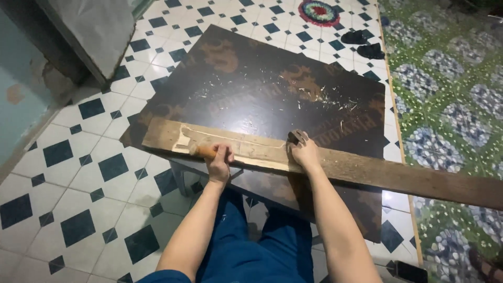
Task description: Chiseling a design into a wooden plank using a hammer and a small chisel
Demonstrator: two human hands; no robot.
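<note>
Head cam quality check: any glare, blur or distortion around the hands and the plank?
Head view: soft indoor light, no hard shadows; faint sheen on the dark plywood sheet. Left hand and its wooden tool handle slightly motion-soft; right hand and plank reasonably sharp. Wide-angle stretch shows in the tiled floor and frame edges; fine detail smeared by compression.

Left hand (219,162) grips orange handle (203,151); right hand (303,151) presses wooden plank (367,170).

Head camera, looking steeply down, close over plank (314,160).
</note>
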